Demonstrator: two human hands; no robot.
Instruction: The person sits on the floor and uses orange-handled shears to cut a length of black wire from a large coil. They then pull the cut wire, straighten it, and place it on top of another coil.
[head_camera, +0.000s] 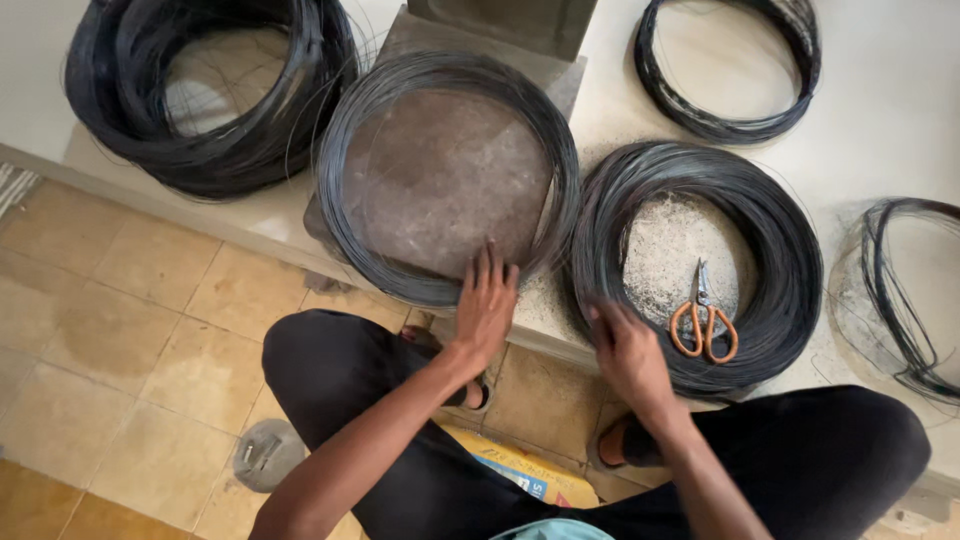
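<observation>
The pale stone counter (880, 110) carries everything. At its front edge lies the middle dark coil of thin steel wire (447, 178) on a grey slab. Just right of that coil sits a thicker black wire coil (790, 260), ringing orange-handled scissors (704, 318). The left hand (487, 305) rests flat, fingers spread, on the middle coil's near rim; the right hand (628, 350) touches the thicker coil, its grip unclear.

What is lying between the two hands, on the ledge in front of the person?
In the head view, only bare pale ledge lies between the left hand and right hand; each touches its own wire coil.
</observation>
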